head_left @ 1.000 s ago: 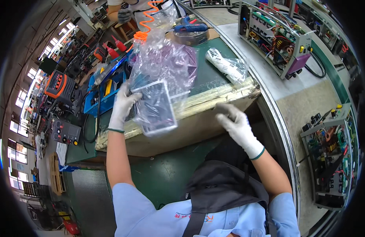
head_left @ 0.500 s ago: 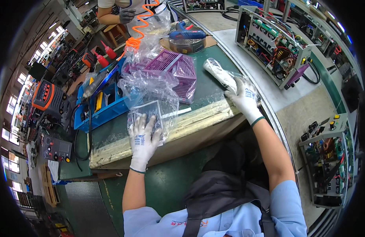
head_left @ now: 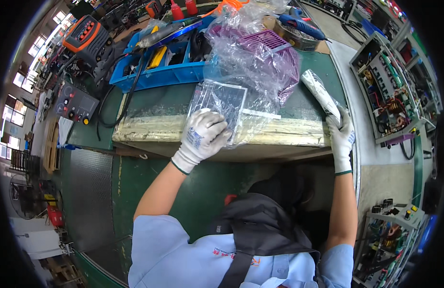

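Observation:
My left hand (head_left: 202, 138), in a white glove, grips a flat dark panel in a clear plastic bag (head_left: 221, 102) and holds it at the front edge of the green workbench (head_left: 150, 98). My right hand (head_left: 342, 136), also gloved, is closed on the near end of a white wrapped roll (head_left: 319, 90) lying on the bench's right side. Behind the bagged panel sits a purple plastic basket (head_left: 272, 53) covered in crumpled clear plastic.
A blue tray of tools (head_left: 159, 57) stands at the back left, an orange meter (head_left: 85, 31) and a grey control box (head_left: 75, 103) farther left. A round tin (head_left: 299, 41) sits at the back. Open electronic units (head_left: 390, 91) line the conveyor on the right.
My left hand has brought the bagged panel down from mid-air to the bench's front edge. My right hand reached right and took hold of the white wrapped roll.

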`<action>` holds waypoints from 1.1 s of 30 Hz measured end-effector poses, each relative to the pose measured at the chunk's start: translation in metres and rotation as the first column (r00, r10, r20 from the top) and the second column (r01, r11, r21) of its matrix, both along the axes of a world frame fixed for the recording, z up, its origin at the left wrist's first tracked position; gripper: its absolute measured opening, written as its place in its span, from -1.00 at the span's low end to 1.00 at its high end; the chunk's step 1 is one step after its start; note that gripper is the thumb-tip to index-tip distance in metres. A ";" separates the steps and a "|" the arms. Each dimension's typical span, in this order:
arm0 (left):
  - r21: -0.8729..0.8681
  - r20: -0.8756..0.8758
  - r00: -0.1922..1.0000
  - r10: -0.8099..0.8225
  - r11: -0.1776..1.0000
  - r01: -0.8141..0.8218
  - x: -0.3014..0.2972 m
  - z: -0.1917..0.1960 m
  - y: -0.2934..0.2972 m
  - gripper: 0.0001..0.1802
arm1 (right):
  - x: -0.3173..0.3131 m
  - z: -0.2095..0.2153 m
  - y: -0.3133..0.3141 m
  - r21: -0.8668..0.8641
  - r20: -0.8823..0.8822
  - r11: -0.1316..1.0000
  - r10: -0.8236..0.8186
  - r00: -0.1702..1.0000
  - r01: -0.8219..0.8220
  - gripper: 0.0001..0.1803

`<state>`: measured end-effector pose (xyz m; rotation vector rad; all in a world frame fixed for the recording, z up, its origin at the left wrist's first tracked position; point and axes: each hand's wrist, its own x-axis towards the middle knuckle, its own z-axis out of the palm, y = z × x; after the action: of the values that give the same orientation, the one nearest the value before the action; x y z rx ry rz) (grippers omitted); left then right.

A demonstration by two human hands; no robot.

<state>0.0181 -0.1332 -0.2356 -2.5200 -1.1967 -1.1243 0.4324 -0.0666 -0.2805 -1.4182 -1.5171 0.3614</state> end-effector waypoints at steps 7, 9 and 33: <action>-0.135 0.047 0.997 0.066 0.989 -0.059 -0.001 0.014 -0.004 -0.80 | -0.013 0.028 -0.017 -0.010 0.101 0.997 0.082 0.991 -0.081 -0.38; -0.247 0.127 0.990 0.065 0.968 -0.032 -0.007 0.022 -0.002 -0.77 | -0.009 0.038 -0.027 0.025 0.510 0.997 0.055 0.859 -0.078 -0.27; 0.067 -0.418 0.907 -0.058 0.993 0.094 0.199 0.053 0.065 -0.18 | -0.058 0.047 -0.072 0.303 0.492 0.868 0.211 0.845 -0.393 -0.48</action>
<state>0.2169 -0.0684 -0.1824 -2.5768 -0.9222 -0.5838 0.3741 -0.1384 -0.2335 -0.9645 -2.0703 -0.0980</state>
